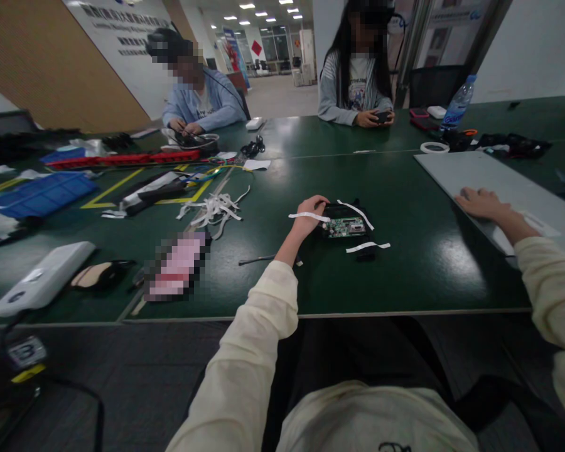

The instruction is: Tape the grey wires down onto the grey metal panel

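Fingers of the right hand (483, 204) lie loosely spread at the right of the dark green table (428, 279), on a grey board (522, 191). The left hand (311, 208) touches the left side of a black housing (338, 211) with a green circuit board (346, 228), mid-table; whether its fingers pinch, I cannot tell. One white strip (304, 215) crosses that hand.

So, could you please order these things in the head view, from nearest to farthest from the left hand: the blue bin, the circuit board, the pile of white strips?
From the left hand:
1. Circuit board: just to its right.
2. Pile of white strips: to its left, across open tabletop.
3. Blue bin: far left, beyond the pile.
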